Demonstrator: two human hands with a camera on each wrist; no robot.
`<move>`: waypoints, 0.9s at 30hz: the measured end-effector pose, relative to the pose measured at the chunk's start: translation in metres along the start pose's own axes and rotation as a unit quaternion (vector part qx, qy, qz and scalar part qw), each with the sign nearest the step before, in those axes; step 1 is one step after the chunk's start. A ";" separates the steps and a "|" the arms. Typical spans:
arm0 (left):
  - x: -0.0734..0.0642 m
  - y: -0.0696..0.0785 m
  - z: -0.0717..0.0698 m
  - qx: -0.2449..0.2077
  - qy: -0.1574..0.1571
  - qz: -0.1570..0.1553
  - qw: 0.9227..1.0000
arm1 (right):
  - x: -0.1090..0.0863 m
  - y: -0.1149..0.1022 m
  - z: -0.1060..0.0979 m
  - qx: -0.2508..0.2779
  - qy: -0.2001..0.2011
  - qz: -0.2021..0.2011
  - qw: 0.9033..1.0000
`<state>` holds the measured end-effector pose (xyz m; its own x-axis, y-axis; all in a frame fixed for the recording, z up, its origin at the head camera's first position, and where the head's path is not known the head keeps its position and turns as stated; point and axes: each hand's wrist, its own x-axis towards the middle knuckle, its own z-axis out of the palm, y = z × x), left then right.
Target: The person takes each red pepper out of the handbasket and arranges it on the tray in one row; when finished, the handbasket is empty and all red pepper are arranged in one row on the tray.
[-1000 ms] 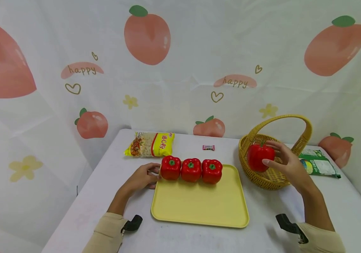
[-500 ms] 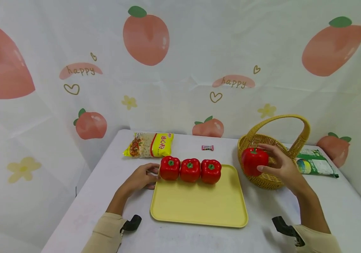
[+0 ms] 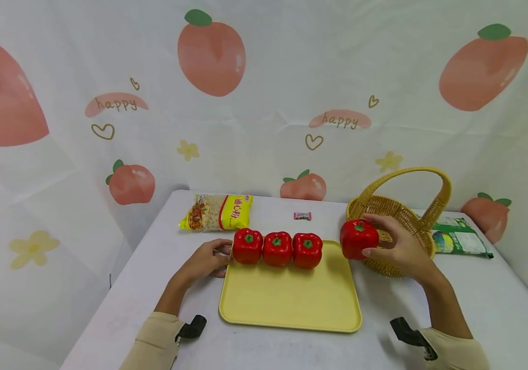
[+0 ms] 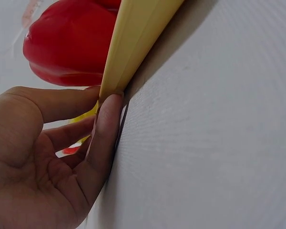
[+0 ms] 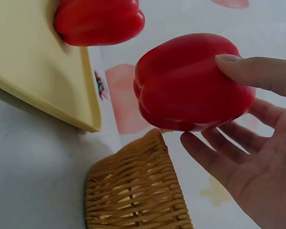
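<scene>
My right hand grips a red bell pepper between thumb and fingers, raised above the gap between tray and basket. In the right wrist view the held pepper hangs clear of the wicker basket. Along the back of the yellow tray stand three more peppers in a row: a left one, a middle one and a right one. My left hand pinches the tray's left rim, thumb on top and fingertips beneath, as the left wrist view shows.
The basket's tall arched handle rises behind my right hand. A green packet lies right of the basket. At the back are a yellow pasta bag and a small pink wrapped candy. A printed cloth hangs behind the table.
My right hand has carried the pepper left and slightly down, out from over the basket toward the tray's right rim. The left hand stays at the tray's left rim.
</scene>
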<state>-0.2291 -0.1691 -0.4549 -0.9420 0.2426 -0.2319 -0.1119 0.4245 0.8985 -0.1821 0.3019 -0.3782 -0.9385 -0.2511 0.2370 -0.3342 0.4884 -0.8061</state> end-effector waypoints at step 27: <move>0.000 0.001 0.003 0.003 0.010 0.000 1.000 | 0.007 0.005 0.026 -0.057 -0.023 0.026 0.998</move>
<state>-0.2286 -0.1665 -0.4555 -0.9482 0.2252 -0.2243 -0.1102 0.4289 0.8966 -0.1882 0.2806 -0.3942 -0.9507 -0.2601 0.1691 -0.2955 0.5927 -0.7493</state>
